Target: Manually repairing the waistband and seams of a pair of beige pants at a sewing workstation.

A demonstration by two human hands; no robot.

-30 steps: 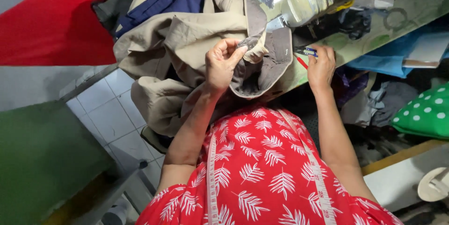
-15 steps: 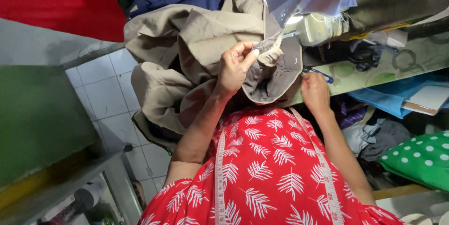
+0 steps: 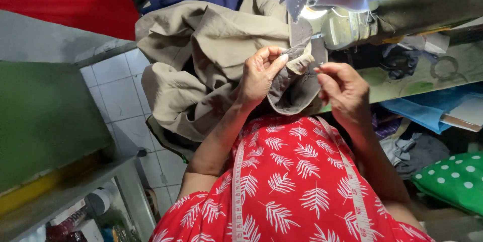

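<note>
Two hands work at one khaki garment [image 3: 211,46] heaped over the table edge. The left hand [image 3: 259,73] pinches a folded edge of the garment, thumb and forefinger closed on a pale patch of cloth [image 3: 301,63]. The right hand [image 3: 344,88] sits just beside it, fingertips drawn together on something fine at the same edge; whether that is a needle or thread is too small to tell. One sewing machine [image 3: 347,25] stands right behind the hands. One tape measure [image 3: 352,181] hangs round the neck, its two ends running down the red leaf-print dress [image 3: 297,186]. One green dotted cushion [image 3: 453,179] lies at the right, one blue cloth [image 3: 422,113] under the table.
</note>
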